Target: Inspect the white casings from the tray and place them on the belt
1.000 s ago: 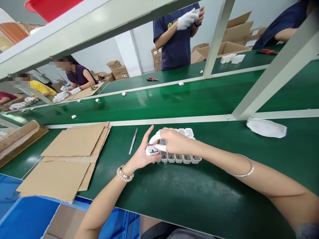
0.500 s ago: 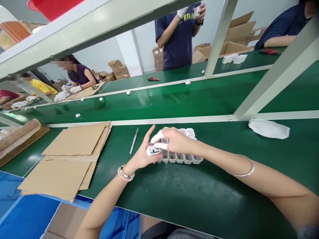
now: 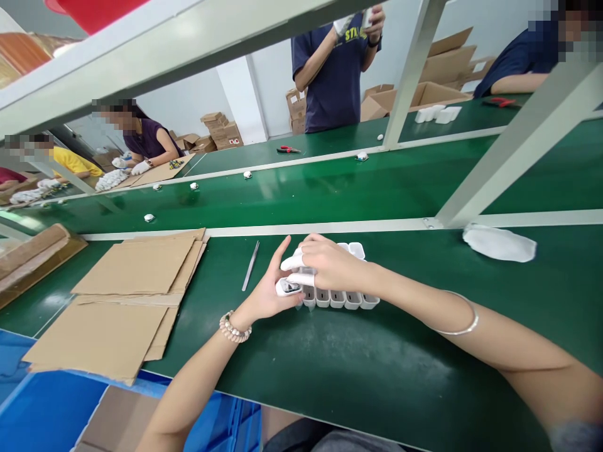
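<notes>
My left hand [image 3: 268,292] grips a small white plastic case [image 3: 288,288] from below and the side, its forefinger pointing up. Above it, my right hand [image 3: 327,263] is curled over the case, its white-capped fingertips pressing on the case's top. Right behind the case, a row of several more white cases [image 3: 346,299] stands upright on the green table [image 3: 358,370], partly hidden by my right hand. A pair of metal tweezers [image 3: 250,266] lies on the table just left of my left hand.
Flattened cardboard sheets [image 3: 132,289] lie at the left, above a blue crate [image 3: 51,408]. A white cloth [image 3: 499,243] rests at the right. Small white parts [image 3: 149,218] ride the green conveyor [image 3: 330,185] beyond. A slanted metal post [image 3: 513,141] rises at right; other people work across.
My hands and the case have barely moved; my right fingers have shifted slightly on the case. The small parts on the conveyor have drifted to the right.
</notes>
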The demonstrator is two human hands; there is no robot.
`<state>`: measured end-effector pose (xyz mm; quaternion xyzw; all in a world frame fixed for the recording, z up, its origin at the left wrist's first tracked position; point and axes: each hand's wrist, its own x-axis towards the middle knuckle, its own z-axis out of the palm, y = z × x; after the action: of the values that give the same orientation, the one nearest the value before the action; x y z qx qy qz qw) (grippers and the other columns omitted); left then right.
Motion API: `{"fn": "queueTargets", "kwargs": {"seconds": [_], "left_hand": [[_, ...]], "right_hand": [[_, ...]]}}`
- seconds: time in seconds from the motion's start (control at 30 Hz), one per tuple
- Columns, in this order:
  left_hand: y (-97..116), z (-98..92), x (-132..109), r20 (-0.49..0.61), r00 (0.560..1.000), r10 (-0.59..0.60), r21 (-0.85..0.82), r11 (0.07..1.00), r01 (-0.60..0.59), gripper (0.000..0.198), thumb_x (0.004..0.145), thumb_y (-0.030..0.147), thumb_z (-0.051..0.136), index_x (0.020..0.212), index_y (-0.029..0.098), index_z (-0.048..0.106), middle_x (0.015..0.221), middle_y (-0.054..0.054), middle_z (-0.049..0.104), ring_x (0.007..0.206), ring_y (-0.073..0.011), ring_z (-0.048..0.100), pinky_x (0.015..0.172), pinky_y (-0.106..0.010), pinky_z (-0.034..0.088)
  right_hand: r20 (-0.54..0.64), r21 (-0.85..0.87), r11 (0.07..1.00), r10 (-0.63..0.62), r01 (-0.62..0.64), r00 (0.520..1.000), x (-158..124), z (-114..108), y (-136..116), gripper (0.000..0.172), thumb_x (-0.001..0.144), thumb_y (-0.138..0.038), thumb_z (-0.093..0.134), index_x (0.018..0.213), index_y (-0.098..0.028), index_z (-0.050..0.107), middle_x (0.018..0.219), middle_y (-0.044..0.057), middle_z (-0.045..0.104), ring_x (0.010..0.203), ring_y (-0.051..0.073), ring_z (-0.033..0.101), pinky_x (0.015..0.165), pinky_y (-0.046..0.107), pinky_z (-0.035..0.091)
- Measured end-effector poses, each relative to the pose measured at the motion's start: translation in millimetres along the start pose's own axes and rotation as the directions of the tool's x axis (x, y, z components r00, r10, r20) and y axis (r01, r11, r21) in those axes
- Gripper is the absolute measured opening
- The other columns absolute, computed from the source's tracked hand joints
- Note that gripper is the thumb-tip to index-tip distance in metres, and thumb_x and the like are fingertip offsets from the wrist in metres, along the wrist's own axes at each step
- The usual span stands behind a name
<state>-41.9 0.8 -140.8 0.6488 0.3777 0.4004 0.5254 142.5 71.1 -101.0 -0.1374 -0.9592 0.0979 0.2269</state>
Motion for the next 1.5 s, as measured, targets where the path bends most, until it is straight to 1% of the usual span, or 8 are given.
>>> {"fn": "queueTargets", "kwargs": {"seconds": [0.23, 0.47, 0.6, 0.77, 0.93, 1.07, 1.3, 1.5], "left_hand": [[6, -5.7, -2, -0.030, 0.999, 0.034, -0.021, 0.999, -0.035, 0.110, 0.079, 0.022, 0.073, 0.152, 0.031, -0.008, 0.069, 0.005, 0.060, 0.049, -0.0070, 0.050, 0.046, -0.017, 0.042], [0, -0.9, 2, -0.100, 0.991, 0.084, 0.042, 0.996, -0.080, 0.107, 0.080, 0.018, 0.071, 0.152, 0.031, -0.007, 0.083, 0.001, 0.060, 0.061, -0.0083, 0.050, 0.059, -0.022, 0.044], [-7, 0.8, 4, -0.169, 0.961, 0.219, 0.255, 0.951, -0.172, 0.113, 0.075, 0.012, 0.071, 0.152, 0.031, -0.010, 0.091, 0.000, 0.054, 0.067, -0.0094, 0.050, 0.062, -0.023, 0.043], [-20, -2.3, 7, -0.159, 0.930, 0.332, 0.450, 0.863, -0.231, 0.122, 0.069, 0.006, 0.071, 0.149, 0.034, -0.018, 0.111, -0.006, 0.047, 0.089, -0.0153, 0.056, 0.080, -0.031, 0.048], [-21, -2.5, 8, -0.157, 0.924, 0.350, 0.410, 0.874, -0.261, 0.121, 0.071, 0.009, 0.074, 0.149, 0.035, -0.015, 0.122, -0.010, 0.045, 0.097, -0.0174, 0.058, 0.084, -0.033, 0.050], [-15, -3.7, 8, -0.151, 0.910, 0.386, 0.441, 0.850, -0.287, 0.115, 0.074, 0.014, 0.073, 0.150, 0.035, -0.011, 0.134, -0.013, 0.041, 0.118, -0.0245, 0.051, 0.098, -0.041, 0.047], [-29, -29.5, 16, -0.269, 0.865, 0.423, 0.567, 0.796, -0.213, 0.094, 0.082, 0.026, 0.070, 0.150, 0.031, 0.006, 0.135, -0.013, 0.042, 0.122, -0.0249, 0.048, 0.105, -0.046, 0.043], [-67, -50.9, 29, -0.482, 0.807, 0.342, 0.517, 0.854, -0.053, 0.064, 0.091, 0.036, 0.056, 0.144, 0.026, 0.021, 0.121, -0.011, 0.049, 0.108, -0.0200, 0.057, 0.098, -0.043, 0.048]], "right_hand": [[-0.066, 0.352, 0.925, 0.180, -0.145, 0.982, 1, -10, 7, 0.015, 0.087, -0.023, 0.062, 0.096, -0.021, 0.074, 0.098, 0.004, 0.073, 0.093, 0.019, 0.065, 0.085, 0.033, 0.047], [-0.062, 0.248, 0.945, 0.236, -0.214, 0.970, 1, -3, -5, 0.014, 0.088, -0.029, 0.060, 0.089, -0.020, 0.070, 0.090, 0.005, 0.068, 0.088, 0.020, 0.059, 0.082, 0.035, 0.044], [-0.027, 0.112, 0.968, 0.229, -0.225, 0.973, 1, -3, -16, 0.035, 0.082, -0.050, 0.066, 0.093, -0.016, 0.065, 0.086, 0.007, 0.062, 0.085, 0.023, 0.055, 0.079, 0.038, 0.043], [0.023, 0.062, 0.959, 0.277, -0.278, 0.961, -1, 5, -16, 0.034, 0.082, -0.044, 0.066, 0.105, -0.019, 0.064, 0.088, 0.007, 0.061, 0.080, 0.022, 0.053, 0.069, 0.035, 0.042], [-0.140, -0.020, 0.996, 0.080, -0.083, 0.987, -2, 16, -7, 0.022, 0.080, -0.039, 0.066, 0.084, -0.018, 0.068, 0.075, 0.005, 0.060, 0.072, 0.020, 0.052, 0.073, 0.036, 0.042], [-0.299, -0.132, 0.990, -0.083, 0.044, 0.951, 0, 3, 5, 0.023, 0.080, -0.038, 0.062, 0.085, -0.016, 0.069, 0.070, 0.006, 0.062, 0.069, 0.020, 0.054, 0.074, 0.036, 0.040], [-0.408, -0.287, 0.918, 0.142, -0.274, 0.902, -15, -57, 86, 0.020, 0.079, -0.032, 0.060, 0.086, -0.017, 0.071, 0.077, 0.006, 0.068, 0.074, 0.019, 0.060, 0.074, 0.032, 0.035], [-0.285, -0.340, 0.702, 0.557, -0.626, 0.780, -58, -33, 183, 0.024, 0.078, -0.034, 0.055, 0.068, -0.014, 0.065, 0.082, 0.013, 0.069, 0.083, 0.025, 0.061, 0.076, 0.035, 0.033]]}}
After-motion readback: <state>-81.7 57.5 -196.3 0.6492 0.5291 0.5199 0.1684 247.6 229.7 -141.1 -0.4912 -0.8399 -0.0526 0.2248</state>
